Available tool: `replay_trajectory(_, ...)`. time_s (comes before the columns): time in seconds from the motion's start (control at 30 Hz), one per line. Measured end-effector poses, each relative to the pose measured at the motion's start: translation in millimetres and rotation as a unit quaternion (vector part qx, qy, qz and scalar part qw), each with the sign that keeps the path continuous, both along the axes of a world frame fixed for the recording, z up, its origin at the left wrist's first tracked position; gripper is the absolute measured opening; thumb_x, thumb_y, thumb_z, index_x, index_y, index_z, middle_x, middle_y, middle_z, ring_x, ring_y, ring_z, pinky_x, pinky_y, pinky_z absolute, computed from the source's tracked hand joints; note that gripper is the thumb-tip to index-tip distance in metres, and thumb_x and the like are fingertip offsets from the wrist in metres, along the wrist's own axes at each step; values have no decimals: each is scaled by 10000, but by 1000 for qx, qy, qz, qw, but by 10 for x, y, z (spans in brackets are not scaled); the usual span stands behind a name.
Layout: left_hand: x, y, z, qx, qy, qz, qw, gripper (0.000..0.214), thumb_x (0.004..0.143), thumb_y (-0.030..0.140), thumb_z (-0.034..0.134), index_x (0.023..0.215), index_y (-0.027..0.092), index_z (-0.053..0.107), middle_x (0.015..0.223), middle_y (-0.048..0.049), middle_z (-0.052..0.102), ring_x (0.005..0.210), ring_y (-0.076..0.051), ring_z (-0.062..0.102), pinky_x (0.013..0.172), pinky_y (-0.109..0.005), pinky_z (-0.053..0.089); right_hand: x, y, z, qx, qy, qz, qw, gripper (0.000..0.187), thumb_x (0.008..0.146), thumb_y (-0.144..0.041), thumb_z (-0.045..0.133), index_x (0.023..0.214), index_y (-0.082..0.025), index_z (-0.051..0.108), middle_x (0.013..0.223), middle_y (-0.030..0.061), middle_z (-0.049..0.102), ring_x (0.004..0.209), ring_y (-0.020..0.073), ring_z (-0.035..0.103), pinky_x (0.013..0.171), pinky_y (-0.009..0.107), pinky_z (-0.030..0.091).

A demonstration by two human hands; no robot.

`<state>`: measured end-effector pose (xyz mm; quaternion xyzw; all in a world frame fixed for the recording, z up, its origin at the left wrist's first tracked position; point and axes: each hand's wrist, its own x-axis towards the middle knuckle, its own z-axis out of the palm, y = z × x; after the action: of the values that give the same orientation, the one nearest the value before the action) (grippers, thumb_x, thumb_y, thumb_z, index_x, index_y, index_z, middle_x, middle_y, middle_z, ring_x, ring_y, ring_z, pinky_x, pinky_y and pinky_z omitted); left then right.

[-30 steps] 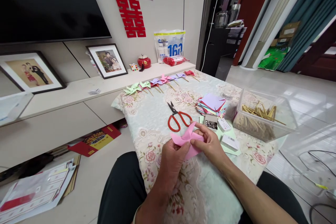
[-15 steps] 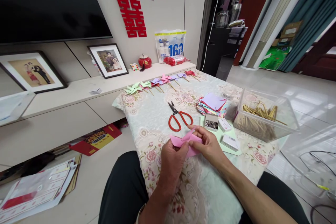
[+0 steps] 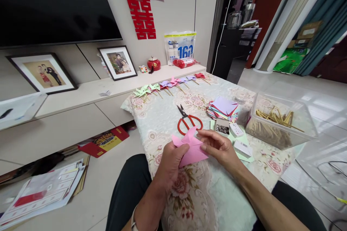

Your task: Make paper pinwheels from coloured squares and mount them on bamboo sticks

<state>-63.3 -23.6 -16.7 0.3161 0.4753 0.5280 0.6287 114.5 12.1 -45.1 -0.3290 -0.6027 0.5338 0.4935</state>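
Observation:
A pink paper square [image 3: 190, 148], partly folded with raised flaps, is held over the flowered tablecloth [image 3: 162, 119]. My left hand [image 3: 170, 164] grips its left side, fingers curled round the edge. My right hand [image 3: 217, 147] pinches its right side and upper flap. Just beyond lie red-handled scissors [image 3: 187, 121], a small open box of pins [image 3: 222, 128] and a stack of coloured paper squares [image 3: 223, 108].
A row of finished paper pinwheels [image 3: 168, 86] lies along the table's far edge. A clear tub of wooden sticks [image 3: 276, 122] stands at the right, with small white boxes [image 3: 242, 148] near it. Papers [image 3: 46, 191] litter the floor at left, below a TV shelf with framed photos [image 3: 118, 63].
The hands have turned and lifted the pink paper a little, opening its flaps wider. The view has shifted slightly to the left.

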Motion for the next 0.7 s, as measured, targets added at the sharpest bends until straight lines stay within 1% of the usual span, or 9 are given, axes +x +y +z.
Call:
replay_trajectory(0.07,-38,15,29,-8,-11,-13,1000,173,661,250,718,786,131,704,663,-9,660,606,-141,537,634,-258,445,20,-6,43,52,-37,17,998,279,858,-263,740,1132,-315,750,1227,70,667,1121,225,619,886,342,522)
replay_trajectory(0.13,-76,27,53,-24,-13,-21,999,170,639,248,724,756,127,704,648,-16,659,605,-146,546,620,-256,440,35,-12,91,91,-70,40,993,228,889,-243,704,1092,-324,768,1320,71,633,1256,253,556,993,391,482)
replay_trajectory(0.23,-121,39,69,-40,-15,-32,999,177,617,242,729,747,124,709,628,-15,650,608,-153,558,619,-258,442,41,-20,141,126,-105,66,984,204,923,-239,661,1066,-325,778,1423,61,569,1310,261,524,1103,447,401)
replay_trajectory(0.37,-143,52,57,-39,-3,-35,999,163,615,239,734,729,127,700,601,-3,627,570,-140,531,609,-265,438,31,-25,155,153,-133,80,976,164,941,-290,646,1022,-298,787,1442,77,541,1357,286,482,1119,479,380)
replay_trajectory(0.5,-122,59,48,-28,23,-37,999,185,618,253,715,752,125,700,639,-13,645,576,-141,536,587,-258,414,23,-34,159,146,-157,64,975,141,909,-369,693,928,-273,793,1430,91,537,1349,309,484,1115,504,367)
replay_trajectory(0.63,-78,37,51,-11,57,-32,998,167,629,251,684,735,122,674,628,-4,620,567,-129,499,572,-251,390,5,-53,195,139,-176,56,973,172,914,-392,675,864,-259,771,1320,101,607,1361,313,455,1094,494,360)
replay_trajectory(0.7,-58,25,43,-3,80,-32,996,143,641,256,668,708,130,649,606,11,591,554,-118,466,553,-243,366,-8,-64,221,132,-178,54,974,178,918,-383,663,839,-248,747,1275,102,620,1325,307,481,1067,474,377)
